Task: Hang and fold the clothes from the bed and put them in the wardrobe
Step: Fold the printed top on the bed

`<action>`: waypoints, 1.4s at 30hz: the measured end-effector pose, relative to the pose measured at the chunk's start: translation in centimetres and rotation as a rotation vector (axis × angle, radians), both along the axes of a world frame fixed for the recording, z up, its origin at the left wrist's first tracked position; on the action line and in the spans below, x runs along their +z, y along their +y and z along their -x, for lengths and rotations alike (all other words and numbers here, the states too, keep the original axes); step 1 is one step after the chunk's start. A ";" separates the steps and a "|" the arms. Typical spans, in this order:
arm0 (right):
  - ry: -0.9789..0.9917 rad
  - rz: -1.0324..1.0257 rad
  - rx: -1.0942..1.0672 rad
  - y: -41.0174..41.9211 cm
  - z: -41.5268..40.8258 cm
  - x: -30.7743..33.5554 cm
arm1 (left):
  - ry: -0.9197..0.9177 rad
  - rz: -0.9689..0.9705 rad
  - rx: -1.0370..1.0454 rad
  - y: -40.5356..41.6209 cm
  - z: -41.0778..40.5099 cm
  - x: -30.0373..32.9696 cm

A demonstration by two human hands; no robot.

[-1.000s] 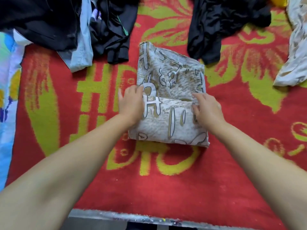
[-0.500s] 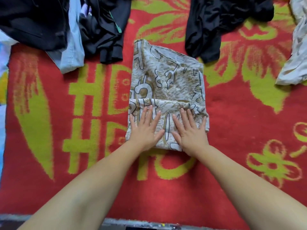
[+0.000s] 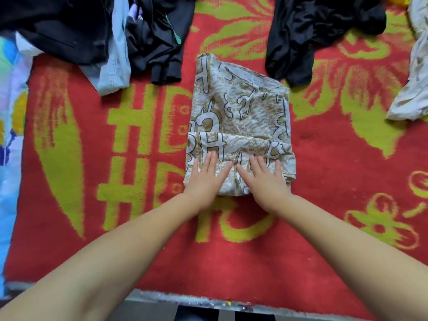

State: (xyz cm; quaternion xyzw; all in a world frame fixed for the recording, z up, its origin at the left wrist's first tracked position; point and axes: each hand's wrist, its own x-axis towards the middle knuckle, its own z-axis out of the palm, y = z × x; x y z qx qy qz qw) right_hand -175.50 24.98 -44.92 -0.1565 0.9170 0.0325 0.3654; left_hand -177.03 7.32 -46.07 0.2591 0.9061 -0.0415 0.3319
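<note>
Beige, brown-lettered printed cloth garment (image 3: 240, 126) lies half-folded under flat, spread fingers of left hand (image 3: 205, 180) and right hand (image 3: 266, 181); beyond the fingertips, crumpled black clothes (image 3: 319, 31) wait unfolded.

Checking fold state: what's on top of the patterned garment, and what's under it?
Both hands, left hand and right hand, press flat on the patterned garment. It lies on the red blanket; anything beneath the folded layers is covered.

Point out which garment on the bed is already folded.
The beige patterned garment in the middle, under both flat hands. It lies as a neat rectangle; the black garments and the pale one lie crumpled.
</note>
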 end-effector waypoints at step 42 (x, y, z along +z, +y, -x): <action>0.164 0.017 0.072 3.2 -2.7 -2.7 | 0.060 -0.081 0.057 -1.7 -1.7 -2.4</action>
